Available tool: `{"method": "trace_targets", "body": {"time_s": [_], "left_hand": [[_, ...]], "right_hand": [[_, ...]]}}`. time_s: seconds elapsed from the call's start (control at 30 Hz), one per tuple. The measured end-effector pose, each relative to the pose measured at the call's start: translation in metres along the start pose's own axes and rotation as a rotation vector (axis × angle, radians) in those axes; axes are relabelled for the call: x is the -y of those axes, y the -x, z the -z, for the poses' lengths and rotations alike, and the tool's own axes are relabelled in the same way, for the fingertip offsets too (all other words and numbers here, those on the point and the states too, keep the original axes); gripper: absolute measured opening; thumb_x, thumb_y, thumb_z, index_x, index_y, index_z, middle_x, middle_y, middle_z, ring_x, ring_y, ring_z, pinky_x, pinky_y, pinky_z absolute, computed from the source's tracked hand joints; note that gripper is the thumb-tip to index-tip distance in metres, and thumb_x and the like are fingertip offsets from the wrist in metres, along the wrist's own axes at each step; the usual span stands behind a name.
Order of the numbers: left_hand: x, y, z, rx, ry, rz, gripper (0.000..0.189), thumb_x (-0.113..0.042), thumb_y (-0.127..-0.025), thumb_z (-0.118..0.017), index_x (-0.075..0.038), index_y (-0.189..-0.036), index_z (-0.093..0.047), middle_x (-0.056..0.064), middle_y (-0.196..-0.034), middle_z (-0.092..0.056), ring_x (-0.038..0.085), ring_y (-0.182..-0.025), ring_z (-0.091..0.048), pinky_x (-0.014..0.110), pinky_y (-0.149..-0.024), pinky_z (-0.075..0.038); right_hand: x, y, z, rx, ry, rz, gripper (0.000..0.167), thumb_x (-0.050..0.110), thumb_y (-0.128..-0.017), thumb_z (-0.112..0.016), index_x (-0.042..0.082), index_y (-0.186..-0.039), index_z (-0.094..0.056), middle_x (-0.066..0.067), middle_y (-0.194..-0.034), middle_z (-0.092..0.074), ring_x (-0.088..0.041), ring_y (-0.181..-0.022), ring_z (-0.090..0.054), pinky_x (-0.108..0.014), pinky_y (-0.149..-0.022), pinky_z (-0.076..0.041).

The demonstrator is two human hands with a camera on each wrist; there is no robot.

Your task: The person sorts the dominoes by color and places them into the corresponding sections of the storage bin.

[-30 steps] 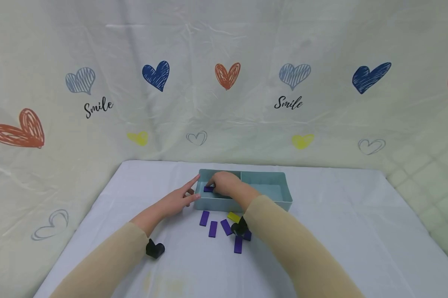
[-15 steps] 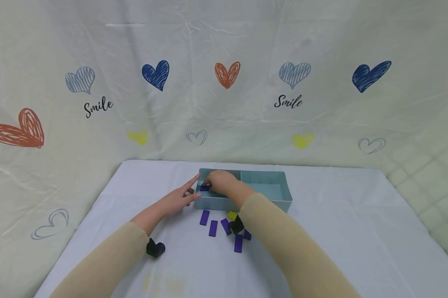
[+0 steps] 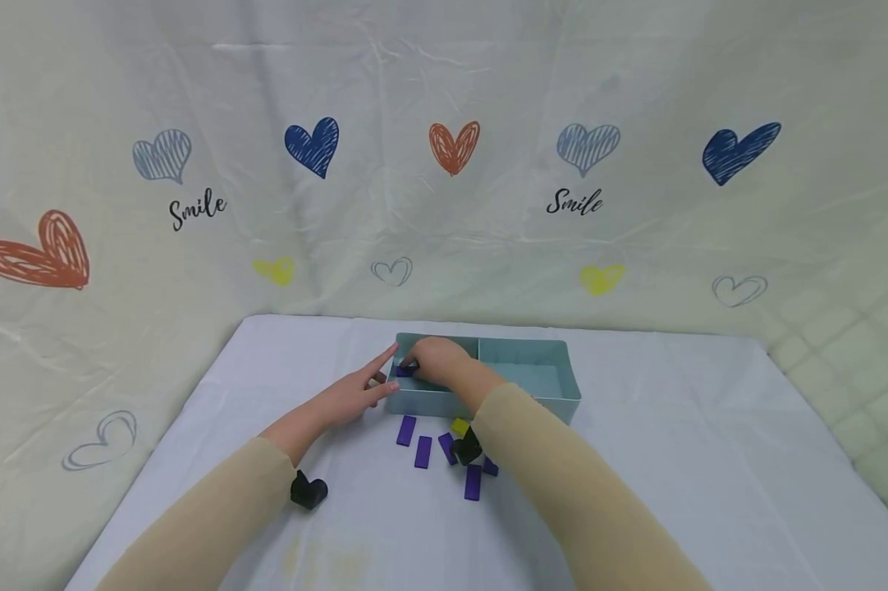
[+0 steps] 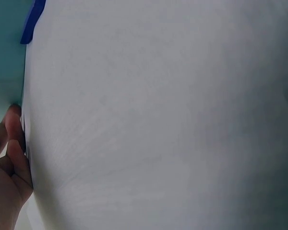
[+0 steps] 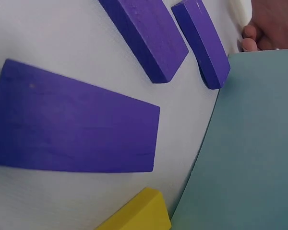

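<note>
A light teal box (image 3: 429,403) with two compartments stands near the back of the table. My right hand (image 3: 440,361) reaches into its left compartment and pinches a purple block (image 3: 405,372) close to the left wall; the palm side is hidden from the head view. Outside the box, my left hand (image 3: 344,400) touches the left end with index finger and thumb spread straight. In the left wrist view its lower fingers (image 4: 15,129) bend beside the box wall (image 4: 5,62). Right wrist view: purple blocks (image 5: 77,124) and a yellow block (image 5: 141,211) lie before the box.
Several purple blocks (image 3: 423,452) lie loose on the white tablecloth (image 3: 385,525) in front of the box. The yellow block (image 3: 460,427) is partly covered by the right wrist camera (image 3: 467,447). A divider (image 3: 479,349) splits the box; behind hangs a heart-patterned curtain (image 3: 518,254).
My right hand has moved slightly left inside the compartment, bringing the purple block nearer the left wall. My left hand keeps its place at the box's end.
</note>
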State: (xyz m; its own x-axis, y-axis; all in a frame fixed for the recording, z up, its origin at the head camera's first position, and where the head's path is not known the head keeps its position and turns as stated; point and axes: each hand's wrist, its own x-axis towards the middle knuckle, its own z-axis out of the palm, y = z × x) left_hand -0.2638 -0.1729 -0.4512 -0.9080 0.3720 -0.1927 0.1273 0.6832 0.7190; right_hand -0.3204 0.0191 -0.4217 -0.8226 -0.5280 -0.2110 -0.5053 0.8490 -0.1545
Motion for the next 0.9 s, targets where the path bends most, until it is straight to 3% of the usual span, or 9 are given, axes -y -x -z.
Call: {"method": "trace_targets", "body": {"time_s": [0.4,0.9], "left_hand": [[0.003,-0.002,0.0,0.008,0.004,-0.004,0.069,-0.052,-0.1,-0.051,-0.053,-0.155,-0.008,0.005,-0.131,-0.054,0.018,-0.091,-0.059,0.038,-0.08,-0.047],[0.0,0.0,0.001,0.008,0.006,0.021,0.073,-0.062,-0.096,-0.05,-0.052,-0.155,-0.009,0.006,-0.132,-0.053,0.019,-0.093,-0.058,0.038,-0.08,-0.047]], "right_hand": [[0.002,0.0,-0.001,0.015,0.004,0.001,0.036,0.023,-0.097,-0.066,0.023,-0.134,-0.065,0.004,-0.134,-0.062,-0.017,-0.127,-0.055,-0.036,-0.107,-0.04],[-0.002,0.013,0.012,-0.033,-0.006,0.051,0.038,0.026,-0.096,-0.067,0.026,-0.135,-0.064,0.004,-0.132,-0.062,-0.016,-0.122,-0.058,-0.036,-0.103,-0.044]]}}
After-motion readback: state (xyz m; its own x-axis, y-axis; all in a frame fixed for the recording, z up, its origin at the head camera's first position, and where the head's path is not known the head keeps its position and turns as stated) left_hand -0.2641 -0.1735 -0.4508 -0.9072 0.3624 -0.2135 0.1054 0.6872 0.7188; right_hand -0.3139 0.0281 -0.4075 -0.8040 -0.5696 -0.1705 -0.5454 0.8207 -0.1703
